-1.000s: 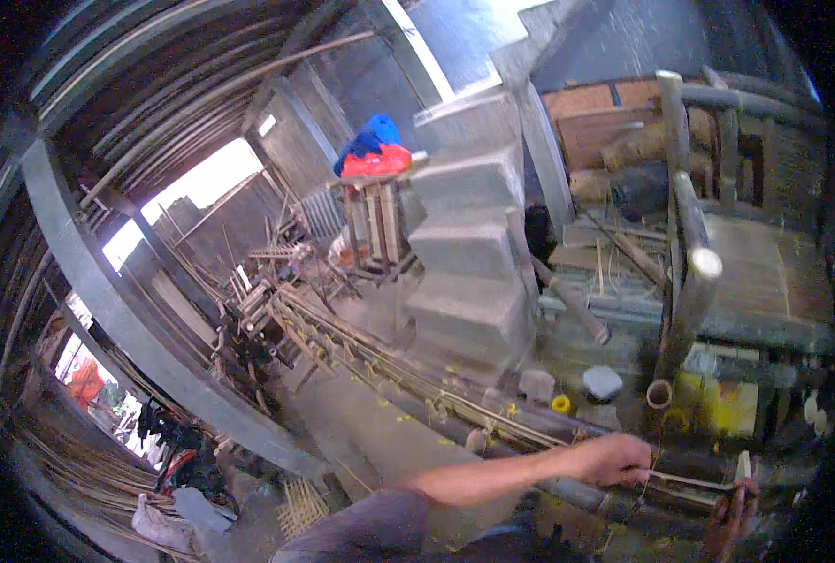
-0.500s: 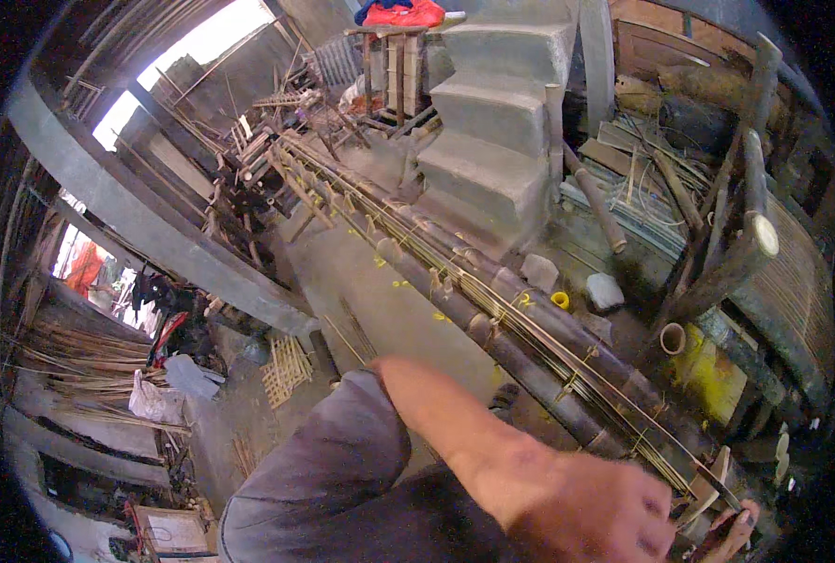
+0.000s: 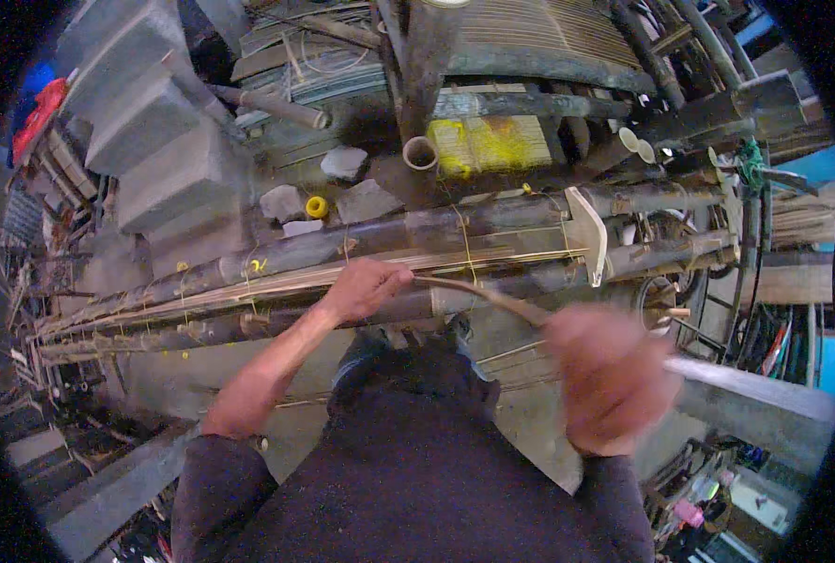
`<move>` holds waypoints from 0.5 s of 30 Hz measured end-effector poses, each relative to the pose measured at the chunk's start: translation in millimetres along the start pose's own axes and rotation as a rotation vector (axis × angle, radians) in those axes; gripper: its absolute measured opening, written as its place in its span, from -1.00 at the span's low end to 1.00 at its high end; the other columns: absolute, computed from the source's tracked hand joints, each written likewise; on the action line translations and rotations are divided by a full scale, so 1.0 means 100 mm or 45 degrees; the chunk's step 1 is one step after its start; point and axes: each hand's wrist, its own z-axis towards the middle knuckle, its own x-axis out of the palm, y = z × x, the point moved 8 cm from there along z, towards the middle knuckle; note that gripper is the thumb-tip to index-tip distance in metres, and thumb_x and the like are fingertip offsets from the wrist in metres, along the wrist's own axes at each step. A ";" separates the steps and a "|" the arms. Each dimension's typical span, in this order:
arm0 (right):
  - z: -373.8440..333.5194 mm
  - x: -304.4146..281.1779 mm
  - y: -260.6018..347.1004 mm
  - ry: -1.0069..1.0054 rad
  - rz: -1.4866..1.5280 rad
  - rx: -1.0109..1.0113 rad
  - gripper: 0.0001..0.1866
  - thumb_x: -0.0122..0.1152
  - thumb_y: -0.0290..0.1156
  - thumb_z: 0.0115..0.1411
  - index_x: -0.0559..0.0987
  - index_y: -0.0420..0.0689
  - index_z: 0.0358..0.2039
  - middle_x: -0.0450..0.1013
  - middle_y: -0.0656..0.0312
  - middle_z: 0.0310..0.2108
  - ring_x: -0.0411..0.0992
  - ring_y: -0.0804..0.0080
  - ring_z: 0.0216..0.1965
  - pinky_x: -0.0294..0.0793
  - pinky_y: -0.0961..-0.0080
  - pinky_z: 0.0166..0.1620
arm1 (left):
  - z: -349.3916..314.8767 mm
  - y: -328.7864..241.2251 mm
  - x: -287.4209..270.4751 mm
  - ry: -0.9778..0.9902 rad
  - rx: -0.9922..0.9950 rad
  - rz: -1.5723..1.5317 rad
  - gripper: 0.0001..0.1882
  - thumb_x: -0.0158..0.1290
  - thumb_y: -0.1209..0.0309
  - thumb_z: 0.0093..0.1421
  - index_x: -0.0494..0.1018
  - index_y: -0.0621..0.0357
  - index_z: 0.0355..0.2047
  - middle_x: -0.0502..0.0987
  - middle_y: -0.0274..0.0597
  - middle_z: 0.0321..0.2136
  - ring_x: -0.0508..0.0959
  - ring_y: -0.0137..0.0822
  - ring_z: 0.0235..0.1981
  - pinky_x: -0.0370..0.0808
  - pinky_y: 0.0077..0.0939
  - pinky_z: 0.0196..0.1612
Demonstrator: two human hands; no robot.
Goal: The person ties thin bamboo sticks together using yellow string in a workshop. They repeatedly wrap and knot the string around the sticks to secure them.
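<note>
My left hand (image 3: 366, 289) reaches out in front of me, its fingers pinched on the thin end of a curved brown length (image 3: 483, 293), like a wooden strip or long handle. That piece widens as it runs to my right hand (image 3: 612, 380), which is closed around it and smeared by motion. Beyond my right hand sticks out a pale, blurred blade-like length (image 3: 760, 387); whether both are one tool, I cannot tell. Just past my left hand, a bundle of thin bamboo strips (image 3: 520, 253) lies between two dark bamboo poles (image 3: 408, 228), tied with yellow loops.
A pale-edged angled board (image 3: 588, 236) stands across the poles at the right. Behind them are stone blocks (image 3: 344, 163), a yellow roll (image 3: 316, 206), an upright bamboo post (image 3: 427, 75) and a yellow-stained board (image 3: 492, 145). Concrete steps (image 3: 159, 178) rise at the far left.
The view has swung to the right, from along the poles to across them. My hands, close together at the lower right before, are now apart with the curved brown piece between them.
</note>
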 end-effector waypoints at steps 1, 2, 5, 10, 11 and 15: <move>-0.02 0.41 0.10 0.371 -0.643 -0.174 -0.62 0.24 -0.21 0.03 0.24 0.02 -0.73 0.11 0.35 -0.73 0.17 0.39 -0.68 0.16 0.40 -0.60 | 0.09 -0.04 0.05 0.032 0.047 0.003 -0.47 -0.26 -0.02 0.35 0.44 0.19 -0.41 0.49 0.10 -0.49 0.47 0.21 -0.39 0.38 -0.02 -0.32; -0.07 0.67 0.08 0.519 -0.960 -0.221 -0.58 0.34 -0.20 -0.07 0.24 0.04 -0.77 0.15 0.33 -0.73 0.25 0.38 -0.69 0.18 0.39 -0.65 | 0.19 -0.15 0.12 0.085 0.125 -0.005 -0.46 -0.26 -0.03 0.35 0.43 0.20 -0.42 0.49 0.10 -0.51 0.46 0.22 -0.40 0.36 -0.01 -0.33; 0.11 0.36 -0.30 0.360 -1.546 0.071 -0.71 0.20 -0.28 0.01 0.30 0.01 -0.70 0.21 0.31 -0.72 0.32 0.32 -0.66 0.25 0.35 -0.64 | 0.26 0.05 0.16 0.057 -0.019 0.039 -0.49 -0.22 -0.02 0.33 0.47 0.19 -0.39 0.49 0.07 -0.56 0.48 0.18 -0.41 0.38 -0.03 -0.33; -0.62 -1.67 -1.18 -1.045 -0.080 0.319 -0.86 0.05 -0.29 0.25 0.38 -0.06 -0.31 0.38 0.30 -0.37 0.35 0.49 -0.33 0.36 0.53 -0.20 | 0.13 -0.04 -0.10 0.024 -0.154 -0.087 -0.43 -0.21 -0.08 0.32 0.48 0.21 -0.43 0.50 0.01 -0.55 0.51 0.07 -0.46 0.40 -0.11 -0.35; -0.95 -1.45 -1.66 -0.988 -0.020 0.461 -0.79 0.12 -0.29 0.23 0.38 -0.07 -0.18 0.41 0.26 -0.27 0.39 0.46 -0.24 0.38 0.51 -0.14 | 0.11 -0.10 -0.17 0.017 -0.165 -0.065 -0.44 -0.19 -0.08 0.31 0.50 0.20 -0.41 0.52 0.01 -0.53 0.52 0.08 -0.44 0.41 -0.10 -0.34; -1.00 -0.06 -2.54 -1.118 0.506 0.660 -0.79 0.00 -0.18 0.35 0.35 -0.05 -0.26 0.35 0.26 -0.39 0.33 0.43 -0.31 0.34 0.42 -0.12 | 0.01 -0.01 -0.15 -0.208 -0.167 0.038 -0.51 -0.12 -0.05 0.26 0.56 0.12 -0.30 0.56 0.06 -0.47 0.55 0.10 -0.36 0.45 -0.12 -0.29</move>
